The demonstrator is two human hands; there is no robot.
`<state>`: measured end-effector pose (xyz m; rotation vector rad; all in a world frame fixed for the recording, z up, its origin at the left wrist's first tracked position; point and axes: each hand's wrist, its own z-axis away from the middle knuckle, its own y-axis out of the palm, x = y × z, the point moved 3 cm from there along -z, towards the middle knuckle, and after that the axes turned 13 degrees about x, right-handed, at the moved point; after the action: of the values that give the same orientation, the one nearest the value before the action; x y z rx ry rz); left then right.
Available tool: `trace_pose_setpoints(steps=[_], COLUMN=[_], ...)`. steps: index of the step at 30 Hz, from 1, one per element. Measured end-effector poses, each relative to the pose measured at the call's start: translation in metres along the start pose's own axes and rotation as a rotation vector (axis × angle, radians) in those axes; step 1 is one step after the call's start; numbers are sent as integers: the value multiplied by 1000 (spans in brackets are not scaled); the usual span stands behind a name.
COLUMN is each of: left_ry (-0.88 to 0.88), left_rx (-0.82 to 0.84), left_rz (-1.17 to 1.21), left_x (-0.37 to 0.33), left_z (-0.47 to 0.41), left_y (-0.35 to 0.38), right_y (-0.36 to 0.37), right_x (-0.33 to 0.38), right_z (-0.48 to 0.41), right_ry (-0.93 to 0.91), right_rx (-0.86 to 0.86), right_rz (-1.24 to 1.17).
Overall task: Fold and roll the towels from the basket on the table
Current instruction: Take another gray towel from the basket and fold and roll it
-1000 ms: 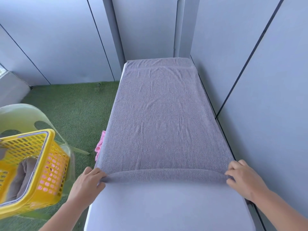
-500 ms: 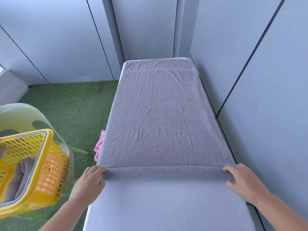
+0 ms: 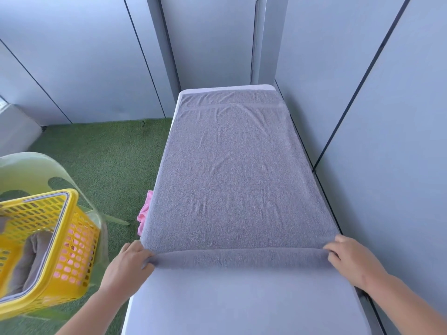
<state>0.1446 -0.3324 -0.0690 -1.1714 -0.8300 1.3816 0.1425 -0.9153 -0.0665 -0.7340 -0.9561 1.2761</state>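
Note:
A grey towel (image 3: 232,175) lies flat along the white table (image 3: 242,303), reaching almost to the far end. Its near edge is turned into a thin roll (image 3: 239,257) across the table's width. My left hand (image 3: 127,269) grips the roll's left end and my right hand (image 3: 350,259) grips its right end. A yellow basket (image 3: 79,240) stands at the left on a pale green chair, with another grey towel (image 3: 29,262) inside it.
A pink cloth (image 3: 144,215) hangs at the table's left edge, partly under the towel. Green artificial turf (image 3: 106,155) covers the floor to the left. Grey wall panels close in the table at the right and far end.
The near edge of the towel has rolled a little further away from me, and both hands have moved forward with it. The view has shifted slightly.

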Motion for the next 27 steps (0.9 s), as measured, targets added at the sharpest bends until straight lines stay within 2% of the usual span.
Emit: trace_pose_setpoints(steps=[2,4,8,10,15,20,24,27], left_ry=[-28,-34,25,36,75,31,-36,8], left_rx=[-46,-32,64,55,12,10,-15,18], left_rz=[100,146,17,-26,-93,-77,69,73], left_x=[-4,-8,-8,-5,-7,-3,-7,-10], left_z=[-3,-4,-5,-9,-4,4,0,0], left_y=[-2,-2,2,3,-5,-2,-1,2], right_y=[0,0,1,-3,-5,-5,-4,-1], right_x=[2,4,5,11,10,6,7,5], right_z=[2,6,8,7,3,8,9,10], right_ry=[41,-3,-79,-94,-40,-58,-6,-43], right_rx=[-75,-101,-105,-108,58,92,-95,-99], right_rz=[-95,-83,101,155,180,36,-57,-13])
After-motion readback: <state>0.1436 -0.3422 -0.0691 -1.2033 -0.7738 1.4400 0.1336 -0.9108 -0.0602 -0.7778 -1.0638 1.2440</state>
